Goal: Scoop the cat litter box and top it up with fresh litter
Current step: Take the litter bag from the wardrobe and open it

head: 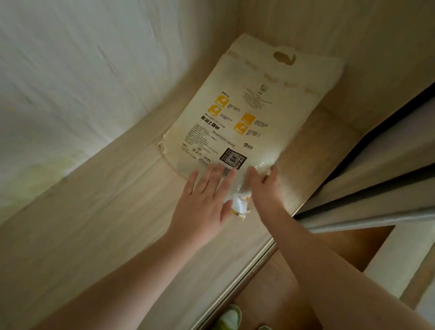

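While the cream printed cat-litter bag lies flat on the pale wooden cupboard shelf, left hand rests spread open on its near edge, right hand pinches the crumpled corner – advise sliding it out with both hands, supporting underneath – heavy

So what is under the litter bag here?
The litter bag lies flat on a pale wooden shelf. Whatever sits beneath the bag itself is covered. Left hand presses its near edge.
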The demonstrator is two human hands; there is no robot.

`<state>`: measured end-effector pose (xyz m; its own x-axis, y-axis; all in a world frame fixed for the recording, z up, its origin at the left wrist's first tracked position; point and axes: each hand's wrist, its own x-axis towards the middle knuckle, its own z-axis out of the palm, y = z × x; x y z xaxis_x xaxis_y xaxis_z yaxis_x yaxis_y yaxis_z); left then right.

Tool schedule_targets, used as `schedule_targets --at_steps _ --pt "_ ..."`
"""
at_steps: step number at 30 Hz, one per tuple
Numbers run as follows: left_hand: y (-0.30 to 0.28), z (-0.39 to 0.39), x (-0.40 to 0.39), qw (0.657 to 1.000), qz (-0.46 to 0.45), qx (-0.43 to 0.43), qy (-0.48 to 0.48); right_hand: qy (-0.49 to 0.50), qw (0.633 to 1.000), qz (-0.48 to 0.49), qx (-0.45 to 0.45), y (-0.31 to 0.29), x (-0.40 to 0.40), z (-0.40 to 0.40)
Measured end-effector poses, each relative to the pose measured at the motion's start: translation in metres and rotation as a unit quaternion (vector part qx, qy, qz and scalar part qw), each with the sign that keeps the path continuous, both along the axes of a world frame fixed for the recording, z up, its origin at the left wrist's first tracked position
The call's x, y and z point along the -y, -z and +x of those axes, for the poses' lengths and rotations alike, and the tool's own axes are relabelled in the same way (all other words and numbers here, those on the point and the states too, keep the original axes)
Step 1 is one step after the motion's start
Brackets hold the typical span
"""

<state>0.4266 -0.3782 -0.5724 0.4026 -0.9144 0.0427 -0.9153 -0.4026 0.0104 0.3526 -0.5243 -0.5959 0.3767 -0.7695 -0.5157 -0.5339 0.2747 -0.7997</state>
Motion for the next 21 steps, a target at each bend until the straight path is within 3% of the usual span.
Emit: schedule_targets --at_steps 6,13,21 --pt "-0.019 0.013 -0.013 1.000 -0.015 0.008 -0.010 0.103 0.991 0.048 0.068 -0.020 0.017 0.013" --pt "-0.051 0.010 -0.023 0.999 -0.019 0.002 -0.033 0.014 0.998 -0.040 0.035 -0.049 -0.009 -0.006" --pt "-0.116 -0.019 -0.030 0.997 -0.056 -0.031 -0.040 -0.027 0.999 -0.043 0.021 -0.103 -0.070 -0.070"
